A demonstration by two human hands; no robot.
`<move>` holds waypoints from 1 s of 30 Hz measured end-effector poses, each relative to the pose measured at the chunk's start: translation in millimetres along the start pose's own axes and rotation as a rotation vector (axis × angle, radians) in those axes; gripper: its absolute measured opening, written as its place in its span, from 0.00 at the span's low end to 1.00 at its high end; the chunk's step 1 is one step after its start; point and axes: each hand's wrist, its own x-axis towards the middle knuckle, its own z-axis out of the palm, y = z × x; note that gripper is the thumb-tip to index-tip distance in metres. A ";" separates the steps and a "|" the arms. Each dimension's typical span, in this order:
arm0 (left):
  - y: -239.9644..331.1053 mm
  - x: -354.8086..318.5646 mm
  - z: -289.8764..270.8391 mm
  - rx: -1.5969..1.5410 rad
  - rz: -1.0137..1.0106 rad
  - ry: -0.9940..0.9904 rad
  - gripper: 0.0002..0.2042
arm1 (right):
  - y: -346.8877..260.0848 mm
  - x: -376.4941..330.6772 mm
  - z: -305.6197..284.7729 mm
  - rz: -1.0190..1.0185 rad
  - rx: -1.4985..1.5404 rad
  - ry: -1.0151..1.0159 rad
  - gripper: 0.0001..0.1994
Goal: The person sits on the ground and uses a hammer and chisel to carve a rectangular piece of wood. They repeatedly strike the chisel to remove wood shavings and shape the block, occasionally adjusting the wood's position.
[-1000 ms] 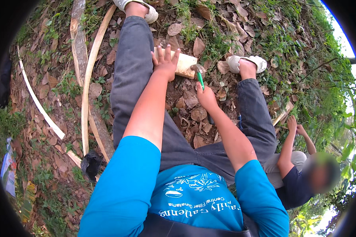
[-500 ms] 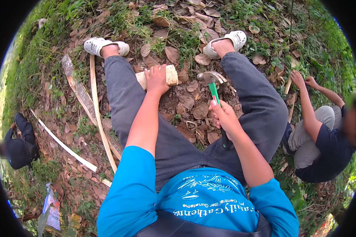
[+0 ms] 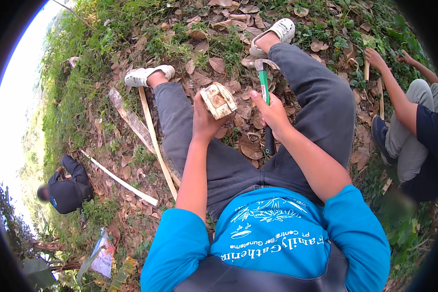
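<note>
My left hand (image 3: 205, 118) grips a short, pale wooden block (image 3: 219, 101) between my knees. An end face of the block is turned up toward me and shows a squarish hollow or mark in the middle. In my right hand (image 3: 274, 116) is a claw hammer (image 3: 264, 82) with a green and black handle. Its metal head points away from me, and my thumb lies along the handle. Block and hammer are apart, the block left of the hammer.
Dry leaves and weeds cover the ground. Left of my leg lie a long wooden strip (image 3: 153, 131), a rough board (image 3: 131, 118) and a white strip (image 3: 121, 180). A person (image 3: 69, 187) crouches far left; another (image 3: 413, 121) at the right handles a wooden strip (image 3: 366, 68).
My left hand has lifted the block off the ground toward me and turned its end face up. The hammer stays in my right hand, now more upright. The whole view has shifted and tilted.
</note>
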 end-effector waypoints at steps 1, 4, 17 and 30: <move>5.7 -8.9 4.0 -0.036 -0.060 -0.051 0.49 | 11.8 2.2 -2.3 -0.016 -0.024 -0.015 0.21; 10.9 -30.2 22.7 -0.072 -0.084 -0.116 0.46 | 27.0 1.1 -4.2 -0.100 -0.161 0.034 0.22; 42.1 -75.3 59.2 -0.118 -0.382 0.084 0.47 | 44.0 4.3 -5.5 -0.116 -0.261 -0.013 0.23; 39.0 -37.5 122.5 0.078 -0.601 0.529 0.51 | 23.9 6.6 -21.1 0.026 -0.060 -0.019 0.23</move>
